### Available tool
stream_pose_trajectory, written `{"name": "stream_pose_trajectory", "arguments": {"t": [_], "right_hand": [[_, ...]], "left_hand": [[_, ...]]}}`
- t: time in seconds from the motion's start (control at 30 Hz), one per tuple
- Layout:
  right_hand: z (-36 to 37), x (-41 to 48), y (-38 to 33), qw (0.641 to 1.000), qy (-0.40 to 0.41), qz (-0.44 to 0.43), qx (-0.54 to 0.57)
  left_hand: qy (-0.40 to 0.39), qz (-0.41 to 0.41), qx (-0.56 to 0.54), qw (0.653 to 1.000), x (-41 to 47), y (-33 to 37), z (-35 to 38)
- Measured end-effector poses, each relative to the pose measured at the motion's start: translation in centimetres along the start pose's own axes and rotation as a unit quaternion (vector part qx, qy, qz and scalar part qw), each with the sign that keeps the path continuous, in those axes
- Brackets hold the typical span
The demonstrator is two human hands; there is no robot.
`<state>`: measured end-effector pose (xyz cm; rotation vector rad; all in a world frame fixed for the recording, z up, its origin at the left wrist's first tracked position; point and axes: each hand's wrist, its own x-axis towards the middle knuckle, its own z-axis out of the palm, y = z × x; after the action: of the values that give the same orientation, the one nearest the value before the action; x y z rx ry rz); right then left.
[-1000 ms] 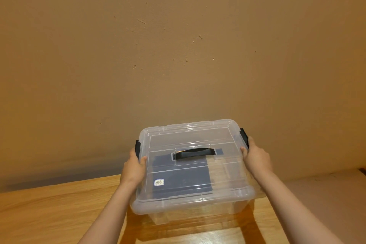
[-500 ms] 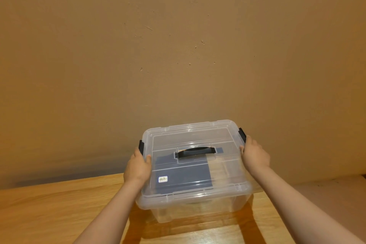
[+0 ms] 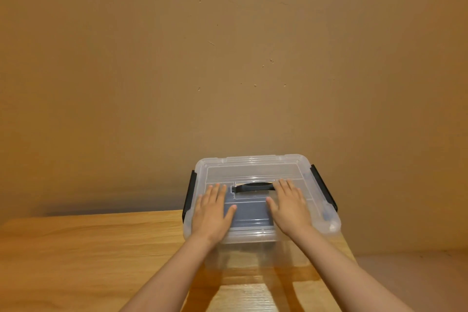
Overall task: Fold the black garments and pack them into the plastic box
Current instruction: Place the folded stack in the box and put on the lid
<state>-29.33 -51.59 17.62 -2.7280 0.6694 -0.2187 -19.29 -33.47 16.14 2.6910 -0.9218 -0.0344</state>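
A plain tan wall (image 3: 228, 58) is seen behind everything, and a wooden table (image 3: 76, 248) is spread below it. The clear plastic box (image 3: 248, 253) is set on the table's far part, close to the wall, with its long axis running left to right across the view. It is covered by its transparent lid (image 3: 253, 167).

The left hand (image 3: 212, 213) and the right hand (image 3: 291, 210) are laid flat on the lid, fingers straight and spread, with nothing gripped. Between them, a folded dark garment (image 3: 250, 213) is made out through the plastic, lying inside the box.

A black latch is fitted at each short end: the left latch (image 3: 189, 195) lies just outward of the left hand, and the right latch (image 3: 324, 190) outward of the right hand. Whether they are snapped home cannot be told. The black handle (image 3: 253, 187) is recessed in the lid, between the fingertips of both hands.

The packing is judged to be nearly done. If the latches are to be checked, each hand would be slid sideways to its own end.
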Motion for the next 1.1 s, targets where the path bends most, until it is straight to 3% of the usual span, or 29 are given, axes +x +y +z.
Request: {"name": "stream_pose_trajectory", "arguments": {"t": [0.13,0.37,0.7,1.1], "right_hand": [[1.6,-1.4,-1.8,0.993,-0.096,0.005,-0.074],[2.0,-2.8,-4.0,0.987,-0.132,-0.003,-0.091],[3.9,-4.0,-9.6,0.985,-0.141,-0.03,-0.094],[9.6,-3.2,-22.6,0.987,-0.108,-0.059,-0.1]], "left_hand": [[-0.063,-0.026,0.038,0.997,-1.1,0.0,0.1],[-0.057,-0.03,0.016,0.998,-2.6,-2.4,-0.4],[-0.023,-0.066,-0.027,0.997,-4.9,-7.6,-2.5],[0.027,-0.08,0.001,0.996,-6.7,-21.0,-5.8]]}}
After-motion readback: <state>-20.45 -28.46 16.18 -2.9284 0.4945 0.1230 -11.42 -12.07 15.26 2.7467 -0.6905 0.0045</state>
